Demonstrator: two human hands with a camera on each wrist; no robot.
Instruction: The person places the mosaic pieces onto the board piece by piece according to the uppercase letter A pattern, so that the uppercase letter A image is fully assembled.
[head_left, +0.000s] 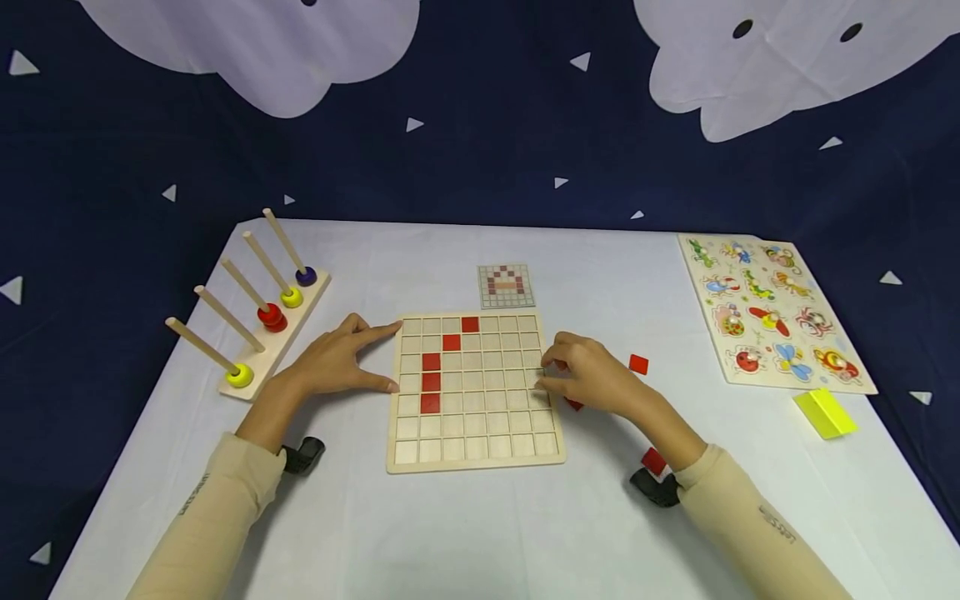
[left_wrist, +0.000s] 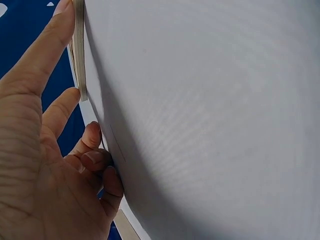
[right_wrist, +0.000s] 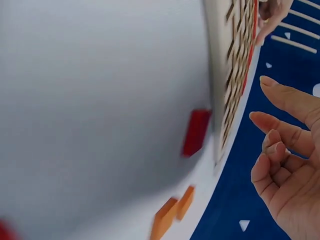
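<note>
A wooden grid board (head_left: 480,463) lies on the table with several red square tiles (head_left: 431,382) in its cells. At the board's left edge, my left hand (head_left: 330,360) touches the rim with spread thumb and index finger; in the left wrist view its other fingers are bent. Over the right edge, my right hand (head_left: 592,372) has thumb and index finger apart, with nothing between them in the right wrist view. Loose red tiles (head_left: 638,364) lie near that hand, one (right_wrist: 196,132) beside the board. Two orange-looking tiles (right_wrist: 164,219) lie beyond it.
Behind the board lies a small pattern card (head_left: 506,286). A wooden peg stand (head_left: 258,360) with coloured rings is at the left. An insect puzzle board (head_left: 780,317) and a yellow block (head_left: 825,413) lie at the right. Another red tile (head_left: 654,461) is by the right wrist.
</note>
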